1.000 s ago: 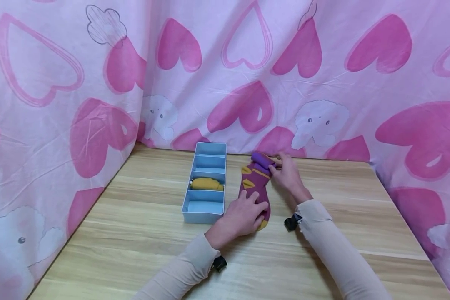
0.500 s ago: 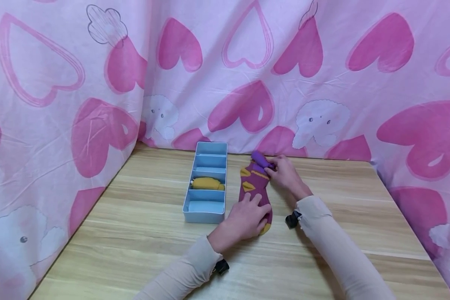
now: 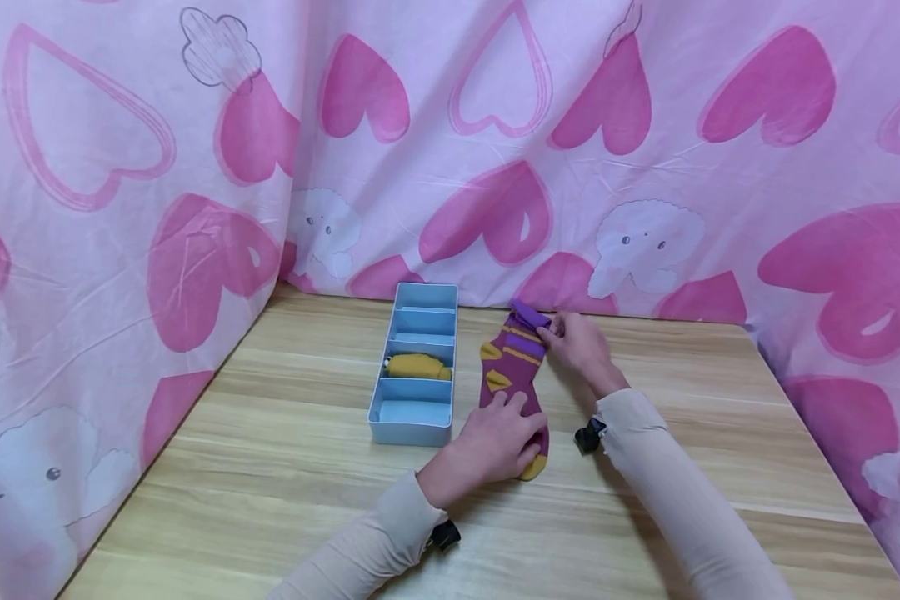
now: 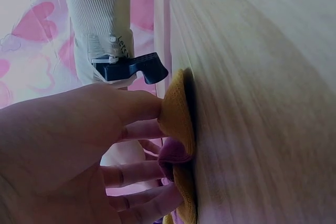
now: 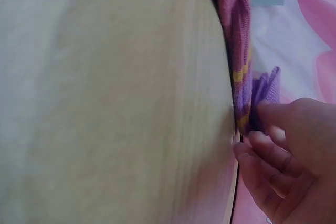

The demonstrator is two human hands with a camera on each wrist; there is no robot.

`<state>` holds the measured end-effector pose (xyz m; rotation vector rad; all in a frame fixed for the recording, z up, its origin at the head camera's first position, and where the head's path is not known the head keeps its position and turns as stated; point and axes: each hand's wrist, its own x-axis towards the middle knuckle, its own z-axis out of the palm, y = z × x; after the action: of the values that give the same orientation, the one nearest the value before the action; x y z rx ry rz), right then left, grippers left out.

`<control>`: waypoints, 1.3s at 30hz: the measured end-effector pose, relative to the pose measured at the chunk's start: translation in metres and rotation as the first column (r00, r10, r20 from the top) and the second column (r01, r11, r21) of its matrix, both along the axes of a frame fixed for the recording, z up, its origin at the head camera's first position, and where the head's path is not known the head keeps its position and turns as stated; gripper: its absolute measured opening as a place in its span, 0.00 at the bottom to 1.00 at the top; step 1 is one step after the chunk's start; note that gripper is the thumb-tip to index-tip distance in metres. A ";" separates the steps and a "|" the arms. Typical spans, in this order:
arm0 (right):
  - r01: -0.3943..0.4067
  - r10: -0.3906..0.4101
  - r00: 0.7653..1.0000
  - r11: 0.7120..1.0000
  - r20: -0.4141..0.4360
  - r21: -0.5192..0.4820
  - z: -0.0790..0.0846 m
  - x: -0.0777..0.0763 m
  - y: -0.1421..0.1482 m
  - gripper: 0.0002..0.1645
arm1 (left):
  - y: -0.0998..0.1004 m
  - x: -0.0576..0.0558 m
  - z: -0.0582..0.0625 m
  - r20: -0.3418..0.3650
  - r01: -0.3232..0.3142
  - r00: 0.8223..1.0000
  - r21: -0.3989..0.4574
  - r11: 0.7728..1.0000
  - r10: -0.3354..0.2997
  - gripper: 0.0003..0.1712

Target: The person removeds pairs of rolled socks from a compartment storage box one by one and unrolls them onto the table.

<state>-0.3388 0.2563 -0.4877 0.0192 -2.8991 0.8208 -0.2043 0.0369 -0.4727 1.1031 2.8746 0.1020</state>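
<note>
A pair of maroon socks (image 3: 512,367) with mustard heels and toes and purple bands lies on the wooden table, toes toward the near edge. Spread over the foot part, my left hand (image 3: 495,437) presses the socks down; in the left wrist view its fingertips touch the mustard and maroon fabric (image 4: 177,114). My right hand (image 3: 581,350) pinches the right side of the purple cuff (image 3: 528,314) at the far end. That cuff is partly turned over and stands up a little in the right wrist view, between thumb and fingers (image 5: 270,140).
Left of the socks stands a light blue divided box (image 3: 410,433). One of its compartments holds a mustard-coloured rolled bundle (image 3: 418,367). A pink curtain (image 3: 480,208) with hearts hangs right behind the table's far edge (image 3: 667,320).
The rolled purple cuff has been opened out flatter by my right hand, so more striped bands show. My left hand and the toe end have shifted slightly nearer and to the right.
</note>
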 end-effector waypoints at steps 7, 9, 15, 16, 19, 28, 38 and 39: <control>-0.028 0.028 1.000 0.999 -0.011 0.024 -0.001 0.001 0.001 0.23 | 0.002 0.001 0.003 0.006 0.007 1.000 -0.005 1.000 -0.007 0.19; -0.031 0.031 1.000 0.999 -0.001 0.022 -0.002 0.001 0.002 0.26 | 0.003 0.002 0.003 0.019 0.007 1.000 -0.001 1.000 -0.007 0.20; -0.067 0.063 0.994 0.997 0.086 0.045 -0.004 0.004 0.007 0.30 | 0.004 0.005 0.004 0.039 0.013 0.999 0.017 1.000 -0.014 0.19; -0.067 0.063 0.994 0.997 0.090 0.043 -0.005 0.004 0.008 0.31 | 0.004 0.004 0.005 0.036 0.016 0.999 0.020 1.000 -0.017 0.19; -0.076 0.075 0.995 0.997 0.059 0.019 -0.005 0.007 0.008 0.32 | 0.004 0.004 0.005 0.027 0.022 0.999 0.028 0.999 -0.022 0.20; -0.243 0.243 0.970 0.968 -0.011 -0.061 0.000 0.034 -0.003 0.19 | 0.001 0.005 0.010 0.112 0.039 0.993 0.066 0.997 -0.046 0.21; -0.461 0.468 0.879 0.883 0.088 -0.088 -0.001 0.063 -0.004 0.35 | 0.000 -0.002 0.013 0.048 -0.001 0.999 0.177 0.984 -0.008 0.20; -0.463 0.469 0.876 0.883 0.108 -0.078 -0.001 0.067 -0.003 0.37 | 0.001 -0.003 0.012 0.036 -0.007 0.999 0.191 0.982 0.000 0.20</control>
<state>-0.2722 0.2531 -0.4891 0.7162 -3.0293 0.9914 -0.2071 0.0381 -0.4605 1.1126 2.8830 0.4015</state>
